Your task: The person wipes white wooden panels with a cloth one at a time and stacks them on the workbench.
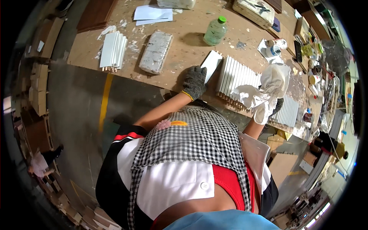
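Observation:
My left hand [193,82], in a dark grey knitted glove with a yellow cuff, is closed on the near left side of a flat white slat [211,66] at the table edge. A white cloth [274,82], crumpled and hanging down around the wrist, is bunched at my right hand [278,106]. That hand wears a dark glove too, and the cloth hides most of its fingers. Between my hands stands a row of white slats [237,76] with wood-coloured ends. More white slats [287,111] lie beside my right hand.
On the worktable [180,42] are a paint-smeared white block [156,52], a stack of white slats [114,50], a green-capped bottle [216,31] and white sheets [153,14]. Cans [273,50] and containers crowd the right side. A person [42,161] is on the floor area at far left.

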Demonstrator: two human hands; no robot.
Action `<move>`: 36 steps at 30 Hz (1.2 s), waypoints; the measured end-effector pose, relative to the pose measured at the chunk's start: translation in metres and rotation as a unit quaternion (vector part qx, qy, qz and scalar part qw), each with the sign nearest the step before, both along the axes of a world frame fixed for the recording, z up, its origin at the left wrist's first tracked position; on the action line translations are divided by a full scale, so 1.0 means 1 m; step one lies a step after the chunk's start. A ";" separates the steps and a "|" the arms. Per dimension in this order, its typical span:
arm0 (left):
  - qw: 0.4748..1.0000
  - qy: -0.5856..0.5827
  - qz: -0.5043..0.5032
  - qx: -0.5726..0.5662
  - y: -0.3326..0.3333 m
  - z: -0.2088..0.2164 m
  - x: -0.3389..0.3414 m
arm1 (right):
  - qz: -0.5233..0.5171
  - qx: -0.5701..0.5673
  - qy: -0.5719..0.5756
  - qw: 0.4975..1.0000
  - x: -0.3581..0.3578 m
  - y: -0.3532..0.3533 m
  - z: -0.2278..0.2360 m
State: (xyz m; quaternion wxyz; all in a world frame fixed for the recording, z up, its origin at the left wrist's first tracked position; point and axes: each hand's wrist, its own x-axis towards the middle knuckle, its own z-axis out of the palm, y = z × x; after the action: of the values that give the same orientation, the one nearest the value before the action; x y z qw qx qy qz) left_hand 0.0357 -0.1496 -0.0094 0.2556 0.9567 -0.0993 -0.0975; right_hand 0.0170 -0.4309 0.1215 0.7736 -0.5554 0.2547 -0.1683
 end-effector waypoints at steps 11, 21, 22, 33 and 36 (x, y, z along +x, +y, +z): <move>0.928 -0.092 0.225 -0.282 0.143 0.042 -0.022 | 0.083 -0.272 -0.019 0.958 0.017 0.025 -0.029; 0.916 -0.237 0.308 -0.096 0.146 0.037 -0.039 | 0.513 -0.436 -0.180 0.717 0.077 0.256 0.001; 0.891 -0.308 0.325 -0.070 0.140 0.038 -0.037 | 0.551 -0.498 -0.252 0.621 0.077 0.273 -0.029; 0.832 -0.145 0.354 -0.402 0.123 0.043 -0.032 | 0.449 -0.630 -0.352 0.527 0.192 0.301 -0.062; 0.857 -0.173 0.360 -0.324 0.125 0.043 -0.026 | 0.513 -0.555 -0.262 0.600 0.148 0.302 -0.031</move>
State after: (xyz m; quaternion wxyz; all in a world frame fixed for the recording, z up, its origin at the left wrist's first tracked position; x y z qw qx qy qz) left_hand 0.0096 -0.0246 0.0334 0.5473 0.7901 0.1835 0.2063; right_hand 0.1648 -0.1291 0.0905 0.3095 -0.8491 -0.4280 0.0091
